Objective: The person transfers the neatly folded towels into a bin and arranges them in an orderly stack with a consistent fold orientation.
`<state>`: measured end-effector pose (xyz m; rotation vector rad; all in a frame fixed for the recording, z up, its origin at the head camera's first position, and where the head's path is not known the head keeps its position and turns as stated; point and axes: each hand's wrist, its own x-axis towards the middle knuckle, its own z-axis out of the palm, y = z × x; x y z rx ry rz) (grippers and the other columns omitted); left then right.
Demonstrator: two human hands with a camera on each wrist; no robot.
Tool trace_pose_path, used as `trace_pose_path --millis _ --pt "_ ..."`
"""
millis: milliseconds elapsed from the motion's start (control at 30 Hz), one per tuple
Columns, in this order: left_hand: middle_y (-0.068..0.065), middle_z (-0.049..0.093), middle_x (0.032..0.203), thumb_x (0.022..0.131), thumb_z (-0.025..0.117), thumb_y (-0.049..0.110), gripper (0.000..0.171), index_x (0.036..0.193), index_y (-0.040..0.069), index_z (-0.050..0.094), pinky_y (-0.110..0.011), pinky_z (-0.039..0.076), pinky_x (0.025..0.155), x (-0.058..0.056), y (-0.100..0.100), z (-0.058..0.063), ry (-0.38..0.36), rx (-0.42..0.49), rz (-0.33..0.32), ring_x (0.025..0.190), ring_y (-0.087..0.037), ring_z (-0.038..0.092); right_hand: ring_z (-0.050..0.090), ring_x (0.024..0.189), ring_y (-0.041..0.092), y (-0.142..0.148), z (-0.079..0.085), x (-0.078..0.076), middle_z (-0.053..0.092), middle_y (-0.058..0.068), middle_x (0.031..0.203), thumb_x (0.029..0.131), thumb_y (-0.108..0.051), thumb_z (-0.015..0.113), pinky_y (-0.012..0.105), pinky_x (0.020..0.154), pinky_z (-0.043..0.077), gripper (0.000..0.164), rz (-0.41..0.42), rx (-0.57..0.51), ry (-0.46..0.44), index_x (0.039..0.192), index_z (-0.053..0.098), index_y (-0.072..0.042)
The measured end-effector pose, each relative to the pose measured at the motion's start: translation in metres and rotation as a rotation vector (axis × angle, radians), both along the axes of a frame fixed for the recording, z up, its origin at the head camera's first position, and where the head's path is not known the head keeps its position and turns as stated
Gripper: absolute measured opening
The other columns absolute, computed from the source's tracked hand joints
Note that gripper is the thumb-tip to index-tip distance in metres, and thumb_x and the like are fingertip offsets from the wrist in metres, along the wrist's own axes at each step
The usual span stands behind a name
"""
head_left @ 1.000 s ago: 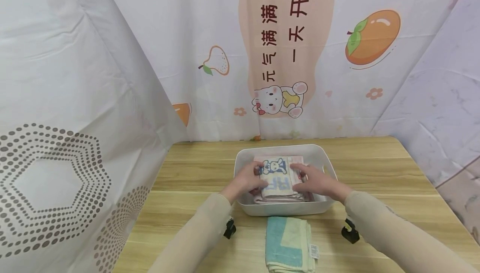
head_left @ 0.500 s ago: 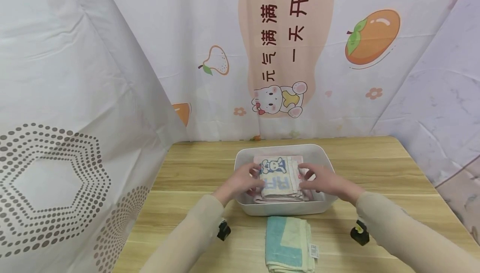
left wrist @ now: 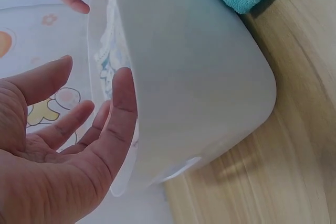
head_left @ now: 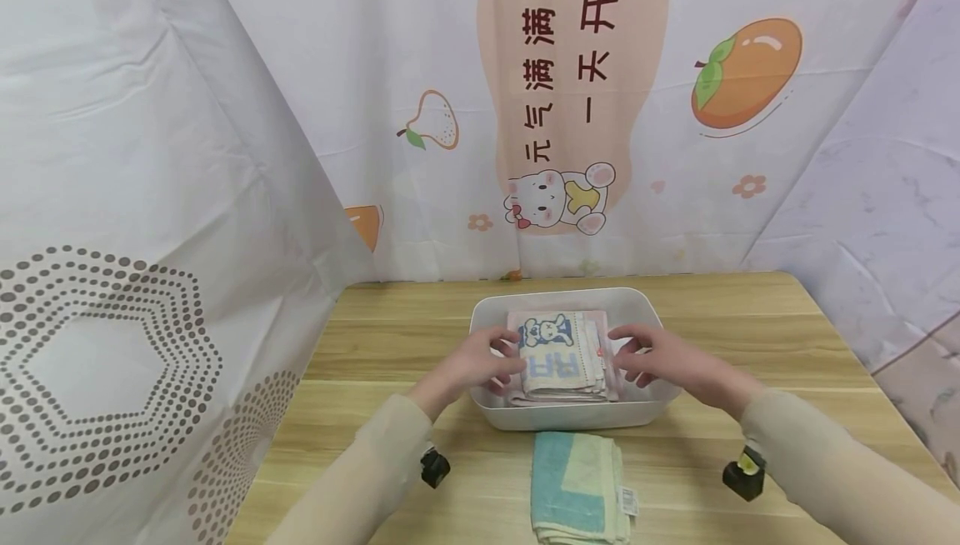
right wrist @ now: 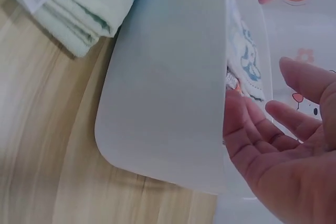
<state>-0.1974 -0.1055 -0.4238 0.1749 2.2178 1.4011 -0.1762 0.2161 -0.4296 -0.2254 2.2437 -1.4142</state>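
A white plastic basket (head_left: 570, 418) holds a stack of folded towels. On top lies a cream towel (head_left: 558, 364) with a blue bear pattern, over a pink towel (head_left: 613, 387). My left hand (head_left: 480, 359) hovers at the stack's left side, fingers spread and loosely bent, fingertips right by the cream towel's edge. To the right of the stack, my right hand (head_left: 667, 359) hangs over the basket's right part with relaxed fingers, a small gap from the cream towel. Neither hand holds anything. The wrist views show both hands beside the basket's rim, palms partly visible.
In front of the basket, a folded teal and cream towel (head_left: 572, 482) with a white label (head_left: 628, 501) lies on the wooden table (head_left: 390, 345). Printed curtains (head_left: 420, 45) close off the back and sides. Small black devices (head_left: 435, 467) are strapped under both wrists.
Both hands have drawn apart, the right one clearly to the right and the left slightly to the left. The fingers have come off the cream towel, which stays in the basket.
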Motion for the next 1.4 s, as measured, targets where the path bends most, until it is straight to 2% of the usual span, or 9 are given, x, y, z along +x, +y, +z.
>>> trace_pose_path --millis 233,433,600,767,1033,1167,1400 --pt "-0.013 0.061 0.11 0.094 0.075 0.017 0.047 0.134 0.0 0.057 -0.038 0.063 0.066 0.008 -0.007 0.004 -0.013 0.031 -0.006 0.087 -0.034 0.07 0.066 0.096 0.03 0.009 0.001 0.006 0.062 0.021 0.112 0.1 -0.02 0.067 0.038 0.082 0.059 0.061 -0.013 -0.137 -0.067 0.147 0.039 0.008" --pt "-0.013 0.063 0.107 0.093 0.075 0.016 0.042 0.13 0.002 0.06 -0.039 0.063 0.066 0.016 -0.013 0.006 -0.072 0.074 -0.007 0.088 -0.035 0.071 0.066 0.095 0.029 0.016 0.005 0.014 0.064 0.022 0.114 0.101 -0.017 0.064 0.04 0.081 0.061 0.057 -0.004 -0.216 -0.112 0.145 0.039 0.01" --pt "-0.019 0.066 0.105 0.093 0.075 0.015 0.037 0.125 0.002 0.062 -0.042 0.064 0.067 0.023 -0.017 0.007 -0.139 0.112 -0.018 0.085 -0.031 0.071 0.068 0.094 0.03 0.019 0.005 0.022 0.065 0.023 0.113 0.102 -0.019 0.064 0.042 0.081 0.061 0.057 0.014 -0.248 -0.154 0.143 0.039 0.012" --pt "-0.027 0.067 0.106 0.093 0.075 0.015 0.03 0.119 0.002 0.065 -0.042 0.063 0.067 0.032 -0.02 0.008 -0.181 0.129 -0.035 0.081 -0.027 0.071 0.07 0.093 0.031 0.023 0.004 0.028 0.067 0.023 0.108 0.102 -0.016 0.062 0.044 0.08 0.062 0.052 0.053 -0.265 -0.156 0.139 0.042 0.015" --pt "-0.02 0.07 0.094 0.092 0.076 0.014 0.03 0.116 -0.002 0.067 -0.044 0.063 0.066 0.048 -0.024 0.009 -0.213 0.167 -0.091 0.078 -0.025 0.071 0.069 0.093 0.031 0.034 -0.001 0.039 0.068 0.021 0.102 0.104 -0.015 0.058 0.046 0.081 0.061 0.038 0.128 -0.286 -0.191 0.131 0.048 0.011" --pt "-0.015 0.071 0.091 0.092 0.077 0.017 0.024 0.11 0.003 0.071 -0.045 0.063 0.065 0.058 -0.025 0.007 -0.216 0.165 -0.129 0.077 -0.025 0.071 0.069 0.092 0.03 0.036 -0.006 0.043 0.068 0.022 0.102 0.105 -0.016 0.057 0.046 0.079 0.062 0.038 0.143 -0.298 -0.214 0.129 0.049 0.012" --pt "-0.011 0.073 0.091 0.093 0.075 0.015 0.014 0.105 0.008 0.075 -0.04 0.063 0.061 0.072 -0.024 -0.003 -0.214 0.12 -0.188 0.078 -0.026 0.072 0.07 0.091 0.031 0.034 -0.017 0.049 0.069 0.021 0.103 0.106 -0.017 0.057 0.046 0.079 0.062 0.03 0.166 -0.302 -0.233 0.123 0.058 0.007"
